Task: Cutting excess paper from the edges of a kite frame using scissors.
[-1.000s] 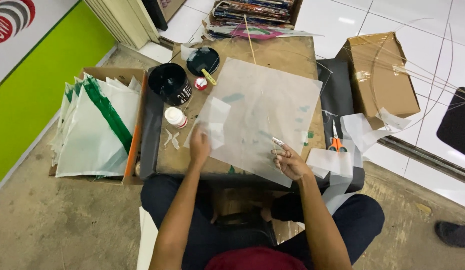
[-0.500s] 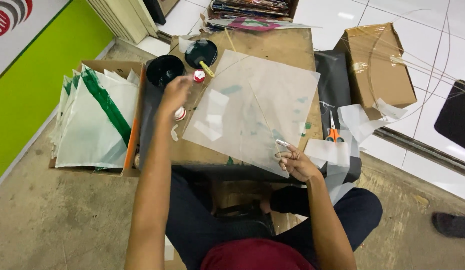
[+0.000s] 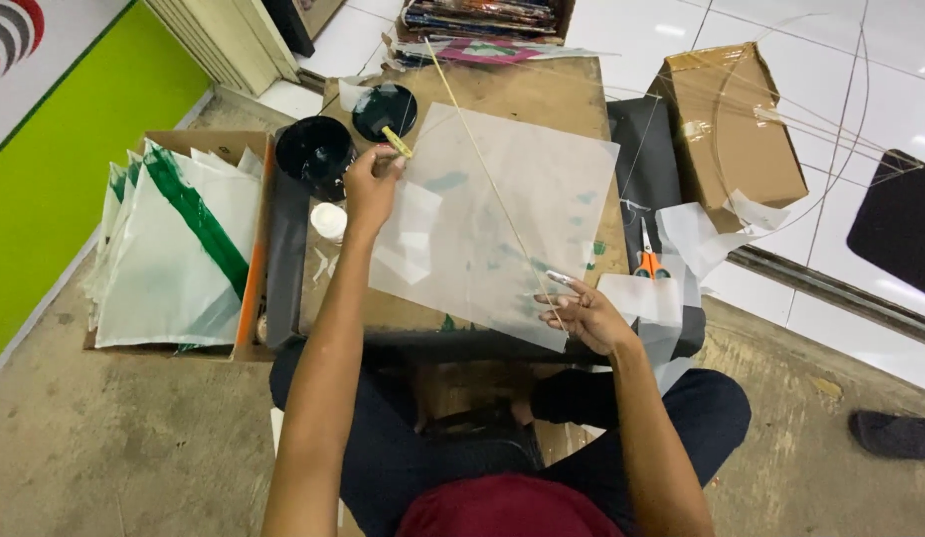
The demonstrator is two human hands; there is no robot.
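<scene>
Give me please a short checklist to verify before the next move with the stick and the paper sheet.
1. Left hand has the small brush: ok, the fingers pinch it beside the round black dish.
2. Right hand steadies the thin stick: ok, the fingertips rest at its lower end.
3. Stick lies across the translucent sheet: ok, it runs as a diagonal.
4. Sheet flat on the board: cannot tell, the near corner hangs over the edge.
5. Scissors away from the hands: ok, they lie to the right of the sheet.
6. Glue on the brush: cannot tell.
</scene>
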